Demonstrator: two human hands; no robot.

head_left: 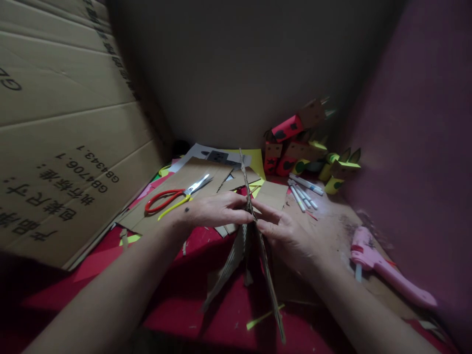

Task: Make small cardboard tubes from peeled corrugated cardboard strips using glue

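A piece of corrugated cardboard stands nearly edge-on to me, with a torn flap spreading off to its left. From the left side, my left hand pinches it between thumb and fingers. My right hand grips the same piece from the right, its fingertips close to the left ones. Scissors with one red and one yellow handle lie left of my hands, blades partly apart, on a flat cardboard sheet.
Against the left stands a large printed carton. Several white markers and a pink glue gun lie to the right. Decorated red and yellow cardboard figures are piled at the back right. Paper scraps cover the red tablecloth.
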